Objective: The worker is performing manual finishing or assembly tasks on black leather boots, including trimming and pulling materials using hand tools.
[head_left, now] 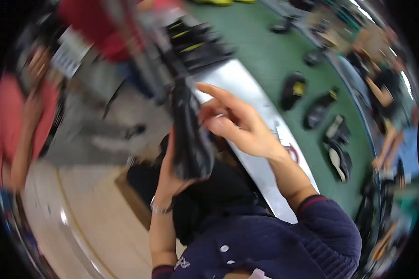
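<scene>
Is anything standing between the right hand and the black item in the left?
Nothing visible does. The right hand is right beside the black item, index fingertip near its upper end; blur hides whether they touch. The left hand holds it from the opposite side.

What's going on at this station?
A person holds what looks like a black shoe in their left hand. Their right hand is beside it, index finger extended near its far end; blur hides whether it touches. To the right runs a metal ledge, then a green surface with several dark shoes spaced along it. Another person in a coral top is at far left.
</scene>
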The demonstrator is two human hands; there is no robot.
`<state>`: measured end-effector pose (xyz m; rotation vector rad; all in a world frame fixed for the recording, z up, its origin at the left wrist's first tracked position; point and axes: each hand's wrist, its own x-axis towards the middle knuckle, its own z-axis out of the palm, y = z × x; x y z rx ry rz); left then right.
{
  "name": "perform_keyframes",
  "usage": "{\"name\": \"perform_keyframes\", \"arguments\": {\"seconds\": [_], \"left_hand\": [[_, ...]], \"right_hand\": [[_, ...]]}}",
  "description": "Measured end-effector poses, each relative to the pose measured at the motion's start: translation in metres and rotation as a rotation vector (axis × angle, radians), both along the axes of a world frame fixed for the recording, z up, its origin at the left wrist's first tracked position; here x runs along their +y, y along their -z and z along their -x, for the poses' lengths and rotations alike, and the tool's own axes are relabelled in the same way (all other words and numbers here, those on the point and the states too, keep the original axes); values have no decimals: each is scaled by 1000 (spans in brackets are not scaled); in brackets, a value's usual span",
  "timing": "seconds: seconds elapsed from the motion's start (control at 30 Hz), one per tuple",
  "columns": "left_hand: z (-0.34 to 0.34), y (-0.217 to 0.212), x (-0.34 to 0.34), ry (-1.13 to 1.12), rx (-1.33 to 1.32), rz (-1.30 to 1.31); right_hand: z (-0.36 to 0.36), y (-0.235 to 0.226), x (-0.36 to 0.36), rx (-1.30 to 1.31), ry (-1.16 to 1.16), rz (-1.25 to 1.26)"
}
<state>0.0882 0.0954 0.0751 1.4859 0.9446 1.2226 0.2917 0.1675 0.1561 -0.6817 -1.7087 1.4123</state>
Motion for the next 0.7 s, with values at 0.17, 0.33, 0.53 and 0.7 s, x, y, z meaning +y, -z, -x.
{"name": "perform_keyframes", "arguments": {"seconds": [0.17,0.33,0.53,0.7], "left_hand": [[36,35,-19,-82,-439,233],[41,63,-32,-118,-275,169],[31,76,-26,-128,-91,109],[21,61,-11,-123,-93,106]], "right_hand": [[51,36,-48,-351,-42,-431],[47,59,-58,-346,15,-511],[26,68,-54,-316,-4,-536],[12,64,-43,-240,-13,-393]]}}
